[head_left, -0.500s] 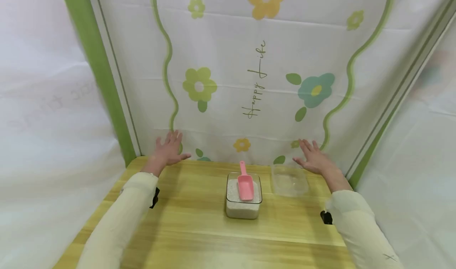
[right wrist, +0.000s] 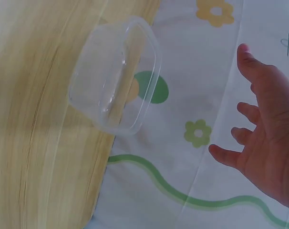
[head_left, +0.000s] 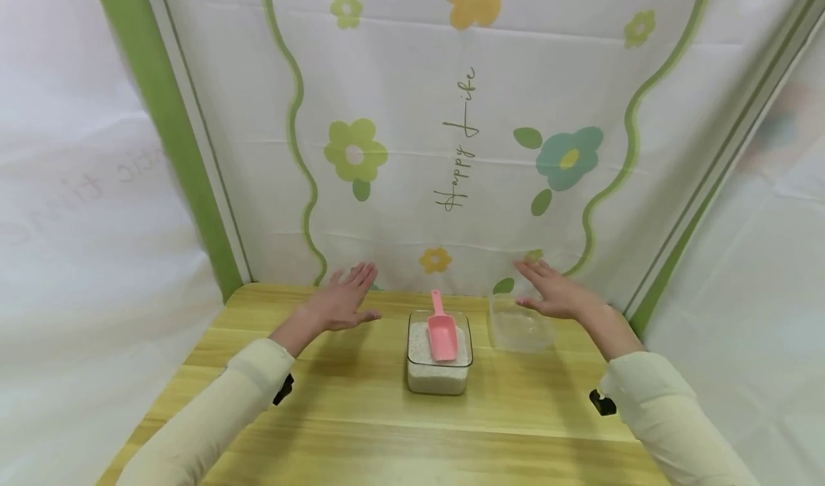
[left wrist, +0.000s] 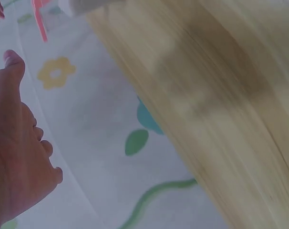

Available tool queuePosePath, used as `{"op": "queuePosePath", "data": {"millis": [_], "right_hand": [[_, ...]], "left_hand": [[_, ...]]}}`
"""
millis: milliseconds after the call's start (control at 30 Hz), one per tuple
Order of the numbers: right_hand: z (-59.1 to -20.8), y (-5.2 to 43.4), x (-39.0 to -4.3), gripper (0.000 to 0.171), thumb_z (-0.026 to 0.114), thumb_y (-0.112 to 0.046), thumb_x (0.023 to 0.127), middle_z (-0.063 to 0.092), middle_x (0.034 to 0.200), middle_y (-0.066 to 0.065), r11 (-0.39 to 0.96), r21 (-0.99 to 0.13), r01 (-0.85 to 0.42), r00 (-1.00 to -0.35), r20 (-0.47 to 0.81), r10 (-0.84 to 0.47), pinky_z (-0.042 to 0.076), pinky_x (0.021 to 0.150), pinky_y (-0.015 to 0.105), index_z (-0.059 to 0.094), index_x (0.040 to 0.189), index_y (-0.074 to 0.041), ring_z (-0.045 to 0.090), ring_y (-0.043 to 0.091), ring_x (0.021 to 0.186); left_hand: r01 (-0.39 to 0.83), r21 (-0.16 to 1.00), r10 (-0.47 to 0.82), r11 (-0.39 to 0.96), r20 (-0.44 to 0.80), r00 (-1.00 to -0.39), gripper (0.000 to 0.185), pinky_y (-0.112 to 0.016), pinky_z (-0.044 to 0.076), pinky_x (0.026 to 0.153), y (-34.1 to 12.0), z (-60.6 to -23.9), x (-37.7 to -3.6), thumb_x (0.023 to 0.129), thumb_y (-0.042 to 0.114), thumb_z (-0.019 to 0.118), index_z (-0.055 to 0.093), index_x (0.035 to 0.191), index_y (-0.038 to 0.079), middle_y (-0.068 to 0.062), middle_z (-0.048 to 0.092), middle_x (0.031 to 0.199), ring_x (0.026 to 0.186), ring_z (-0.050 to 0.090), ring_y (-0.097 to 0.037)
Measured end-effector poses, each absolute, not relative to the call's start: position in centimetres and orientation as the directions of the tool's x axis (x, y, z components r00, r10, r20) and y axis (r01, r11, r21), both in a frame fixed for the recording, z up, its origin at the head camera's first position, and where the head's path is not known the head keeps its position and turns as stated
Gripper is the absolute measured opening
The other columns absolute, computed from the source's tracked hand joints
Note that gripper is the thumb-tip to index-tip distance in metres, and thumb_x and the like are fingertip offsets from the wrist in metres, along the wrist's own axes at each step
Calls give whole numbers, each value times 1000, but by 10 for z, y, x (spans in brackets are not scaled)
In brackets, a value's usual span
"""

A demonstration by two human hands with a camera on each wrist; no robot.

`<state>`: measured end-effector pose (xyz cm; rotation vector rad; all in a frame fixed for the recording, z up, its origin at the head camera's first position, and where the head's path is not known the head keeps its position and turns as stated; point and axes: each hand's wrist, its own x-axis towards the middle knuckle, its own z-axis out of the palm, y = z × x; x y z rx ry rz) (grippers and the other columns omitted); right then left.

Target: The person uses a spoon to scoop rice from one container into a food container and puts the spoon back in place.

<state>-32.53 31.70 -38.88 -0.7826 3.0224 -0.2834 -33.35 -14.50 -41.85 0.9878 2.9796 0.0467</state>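
A square clear container (head_left: 437, 380) of whitish powder or grains stands mid-table, and a pink scoop (head_left: 442, 337) lies on the contents with its handle toward the back. To its right sits a clear plastic box (right wrist: 113, 81), which looks empty in the right wrist view. My left hand (head_left: 336, 304) hovers left of the filled container, fingers extended and thumb apart, touching nothing. Above the plastic box is my right hand (head_left: 556, 293), also with extended fingers and holding nothing. The left wrist view shows the scoop's handle (left wrist: 40, 23) at its top edge.
The wooden table (head_left: 361, 429) ends at the back against a white curtain (head_left: 412, 114) printed with flowers and lettering. White fabric also hangs at the left (head_left: 77, 257) and right. A black wrist device (head_left: 603, 402) shows under the right sleeve.
My left hand has moved right and somewhat nearer, toward the filled container. My right hand has shifted slightly left, over the plastic box. The containers and scoop stay in place.
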Motion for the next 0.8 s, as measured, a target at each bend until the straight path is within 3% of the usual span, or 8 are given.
{"op": "queuePosePath", "data": {"millis": [200,367,800], "right_hand": [[-393,302,-323,79,61,-40,99,26,160,28,829,-162,-536,-843,38,-537,29,111,69,24,159,-5,21,54,146],[-394,294,-322,79,62,-40,99,26,161,27,819,-155,-552,-831,26,-556,29,112,67,23,159,-5,19,54,147],[-387,255,-311,74,61,-38,100,32,159,25,771,-131,-623,-777,-10,-629,40,108,60,28,158,-7,33,46,145]], "left_hand": [[658,8,658,753,-22,-752,92,-61,19,121,-124,-427,-315,101,63,38,2,160,2,-14,1,168,156,7,-31],[708,-2,707,707,-24,-706,89,-60,19,121,-107,-433,-302,102,60,40,8,160,2,-15,8,168,156,10,-30],[754,-20,751,656,-78,-655,84,-53,20,123,-82,-450,-285,103,62,31,11,161,5,-11,9,169,157,10,-24]]}}
